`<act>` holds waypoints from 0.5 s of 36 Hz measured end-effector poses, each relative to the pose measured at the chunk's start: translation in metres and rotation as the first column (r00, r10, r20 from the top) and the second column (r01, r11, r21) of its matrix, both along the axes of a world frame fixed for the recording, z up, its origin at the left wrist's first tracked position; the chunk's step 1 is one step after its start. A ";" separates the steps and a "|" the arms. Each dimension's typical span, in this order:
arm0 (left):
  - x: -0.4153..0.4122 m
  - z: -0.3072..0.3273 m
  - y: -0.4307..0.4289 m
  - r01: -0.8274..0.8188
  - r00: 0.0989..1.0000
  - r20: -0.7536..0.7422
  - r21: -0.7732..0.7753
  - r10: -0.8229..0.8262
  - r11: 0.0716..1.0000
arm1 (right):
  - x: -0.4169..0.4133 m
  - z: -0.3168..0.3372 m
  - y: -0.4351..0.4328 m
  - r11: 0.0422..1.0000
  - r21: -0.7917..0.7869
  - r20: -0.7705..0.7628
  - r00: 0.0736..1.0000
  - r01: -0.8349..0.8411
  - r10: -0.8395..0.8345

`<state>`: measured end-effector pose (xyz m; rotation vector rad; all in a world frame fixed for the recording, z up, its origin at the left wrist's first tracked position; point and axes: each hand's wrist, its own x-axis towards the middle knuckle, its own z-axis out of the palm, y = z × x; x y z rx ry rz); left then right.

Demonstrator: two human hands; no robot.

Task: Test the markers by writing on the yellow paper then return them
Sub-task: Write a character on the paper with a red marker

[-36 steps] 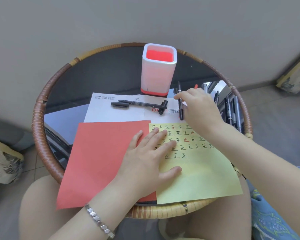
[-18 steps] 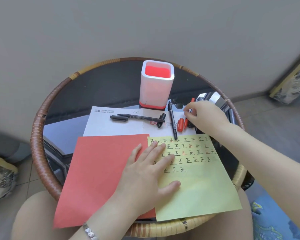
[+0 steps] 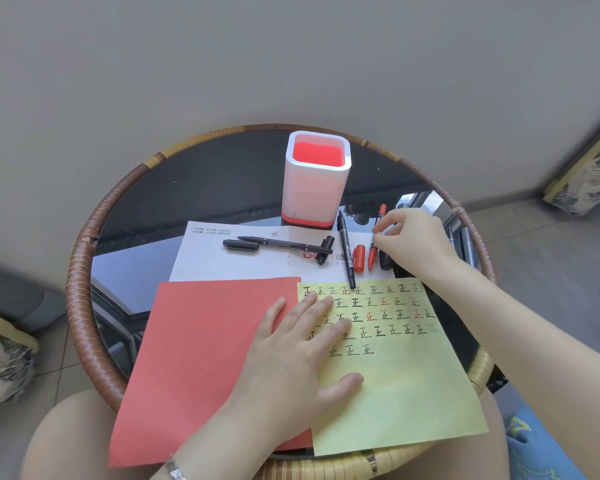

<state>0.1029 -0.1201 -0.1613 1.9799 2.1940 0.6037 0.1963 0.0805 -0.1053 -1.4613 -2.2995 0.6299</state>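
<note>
- The red paper (image 3: 201,358) lies on the left of the round worktop (image 3: 187,188), its right edge meeting the yellow paper (image 3: 413,393).
- The left hand (image 3: 298,358) rests flat with its fingers (image 3: 326,306) spread across the yellow paper's written rows.
- An uncapped black marker (image 3: 284,242) lies on the white sheet (image 3: 222,265), in front of the pen holder (image 3: 314,181).
- The right hand (image 3: 416,237) has its fingers (image 3: 383,225) pinching the red marker (image 3: 373,254), which lies beside a red cap (image 3: 359,258) just beyond the yellow paper.

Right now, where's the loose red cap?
Head view: the red cap lies on the white sheet, right of centre, between the nearer black marker and the red marker.
</note>
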 end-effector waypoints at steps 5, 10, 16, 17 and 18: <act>0.000 0.001 0.000 0.002 1.000 -0.011 -0.008 -0.002 1.000 | 0.000 -0.007 0.004 0.995 0.099 0.068 0.997 0.022 -0.029; 0.001 0.001 -0.001 0.000 1.000 -0.008 -0.020 0.000 1.000 | -0.014 -0.004 0.005 0.993 0.118 0.234 0.970 0.030 -0.057; 0.000 0.002 -0.001 0.001 1.000 -0.007 -0.017 -0.001 1.000 | -0.019 -0.002 0.001 0.990 -0.056 0.082 0.989 0.129 -0.124; 0.000 0.002 -0.001 0.001 1.000 -0.010 -0.017 -0.001 1.000 | -0.017 0.001 -0.001 0.985 -0.103 0.003 0.990 0.137 -0.138; 0.000 0.002 -0.001 0.002 1.000 -0.012 -0.018 -0.002 1.000 | -0.015 0.004 -0.003 0.980 -0.140 -0.080 0.985 0.140 -0.152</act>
